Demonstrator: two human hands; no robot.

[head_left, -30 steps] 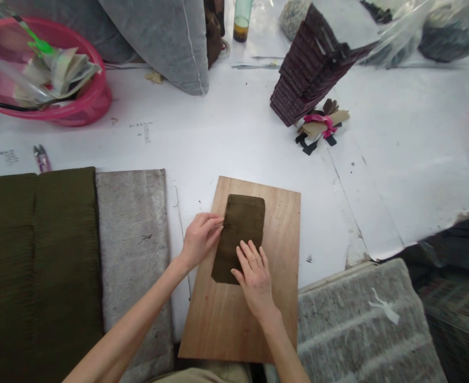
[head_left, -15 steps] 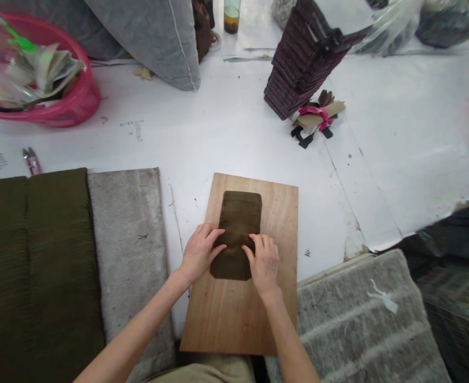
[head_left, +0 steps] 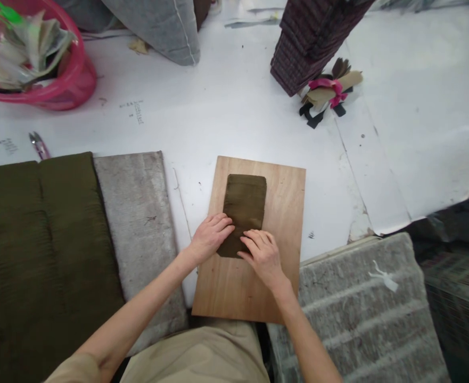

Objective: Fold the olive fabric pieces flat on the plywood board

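Note:
A small dark olive fabric piece [head_left: 245,205] with rounded corners lies flat on a wooden board [head_left: 286,213] in front of me. My left hand [head_left: 210,236] rests on the piece's near left corner, fingers curled over its edge. My right hand [head_left: 263,255] presses on the near right corner, fingers bent and close together. Both hands cover the near end of the piece.
A stack of olive fabric [head_left: 34,250] and grey felt [head_left: 134,213] lies to the left. More grey felt [head_left: 358,314] sits at the right. Farther back are a pink basin [head_left: 72,80], thread snips [head_left: 38,144], a dark woven stack [head_left: 310,42] and scraps [head_left: 330,90].
Both hands slid toward me along the olive piece to its near end. The view shifted, so the far objects sit higher in the frame.

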